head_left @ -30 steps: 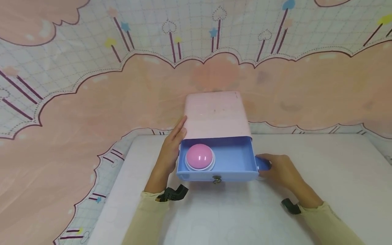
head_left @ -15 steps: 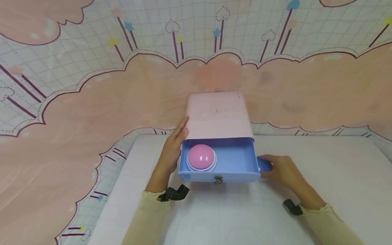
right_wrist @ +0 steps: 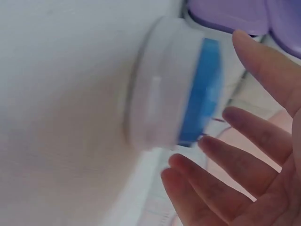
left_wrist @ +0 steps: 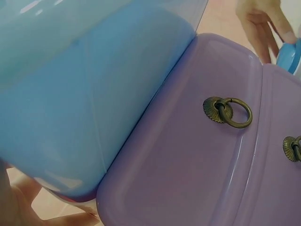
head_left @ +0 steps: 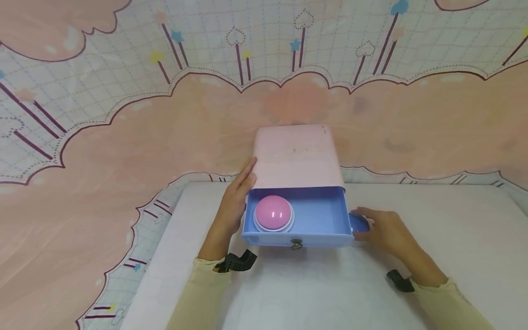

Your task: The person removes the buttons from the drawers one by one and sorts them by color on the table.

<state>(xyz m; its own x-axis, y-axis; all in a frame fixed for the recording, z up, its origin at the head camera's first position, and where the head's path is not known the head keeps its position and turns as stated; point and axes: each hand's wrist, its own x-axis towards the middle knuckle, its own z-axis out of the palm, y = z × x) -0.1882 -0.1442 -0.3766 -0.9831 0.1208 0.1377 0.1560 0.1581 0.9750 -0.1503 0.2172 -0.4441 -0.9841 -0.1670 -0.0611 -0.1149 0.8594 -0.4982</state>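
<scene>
A small drawer cabinet with a pink top (head_left: 297,156) stands on the white table. Its blue top drawer (head_left: 321,211) is pulled out, and a pink domed button on a white base (head_left: 273,213) sits in the drawer's left side. Against the cabinet's left side rests my left hand (head_left: 233,201), fingers extended. To the right of the drawer, a blue domed button with a white base (right_wrist: 202,94) stands on the table, partly hidden by the drawer in the head view. My right hand (head_left: 385,229) is beside it; the right wrist view shows the fingers spread, close to the blue dome.
Purple lower drawers (left_wrist: 174,141) with brass ring pulls (left_wrist: 237,113) lie beneath the blue one. Behind the white table (head_left: 288,293) hangs a peach cloth (head_left: 198,123) printed with clouds and candles.
My right hand has drawn slightly right, its fingers loosening from the blue button. The left hand stays on the cabinet, and the whole head view has shifted a little.
</scene>
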